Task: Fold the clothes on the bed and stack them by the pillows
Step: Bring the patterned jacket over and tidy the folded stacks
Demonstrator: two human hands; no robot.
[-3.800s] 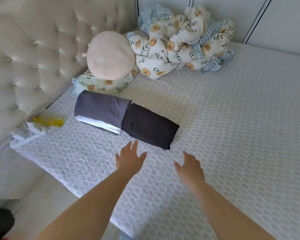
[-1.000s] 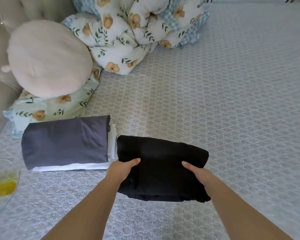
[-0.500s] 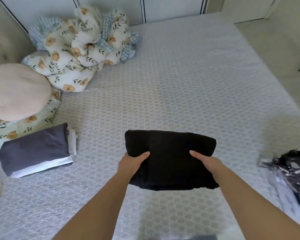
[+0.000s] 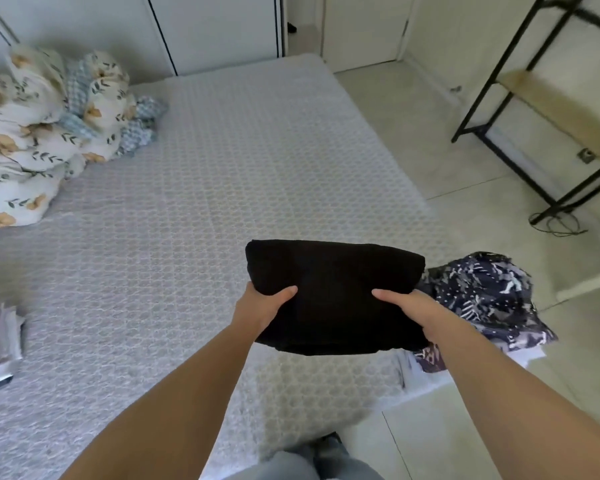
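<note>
Just right of the frame's centre, a folded black garment (image 4: 333, 289) forms a thick, plain rectangle held above the bed (image 4: 187, 220). Left hand (image 4: 260, 306) grips its left edge, right hand (image 4: 413, 310) its right edge, thumbs on top. Dark patterned clothes (image 4: 489, 292) lie crumpled at right; a floral duvet (image 4: 42, 133) sits upper left.

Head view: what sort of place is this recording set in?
Most likely a home bedroom: a bed with a textured white cover, a crumpled floral quilt at its far left, and white wardrobe-like sliding doors behind it.
</note>
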